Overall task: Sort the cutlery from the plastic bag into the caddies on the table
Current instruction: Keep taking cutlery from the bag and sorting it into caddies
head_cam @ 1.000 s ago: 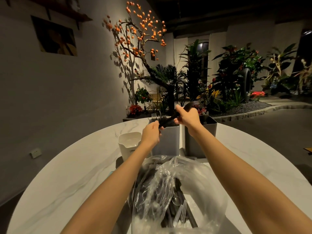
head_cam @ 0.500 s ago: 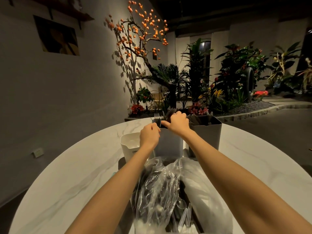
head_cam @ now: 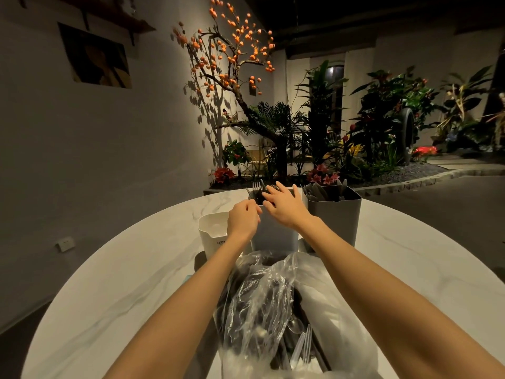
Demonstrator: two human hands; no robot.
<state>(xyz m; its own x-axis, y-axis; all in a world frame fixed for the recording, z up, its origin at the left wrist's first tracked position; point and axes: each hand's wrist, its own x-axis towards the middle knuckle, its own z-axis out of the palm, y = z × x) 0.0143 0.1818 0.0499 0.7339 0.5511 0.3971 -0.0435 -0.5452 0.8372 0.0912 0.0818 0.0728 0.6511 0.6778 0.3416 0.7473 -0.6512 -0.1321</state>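
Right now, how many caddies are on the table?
3: a white caddy at left, a light grey caddy in the middle under both hands, a dark grey caddy at right. The arms may hide more.

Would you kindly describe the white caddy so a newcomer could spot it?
On the round marble table, three caddies stand beyond the plastic bag. The white caddy is leftmost, beside the left hand; it alone is white and shows no cutlery, its neighbours being grey.
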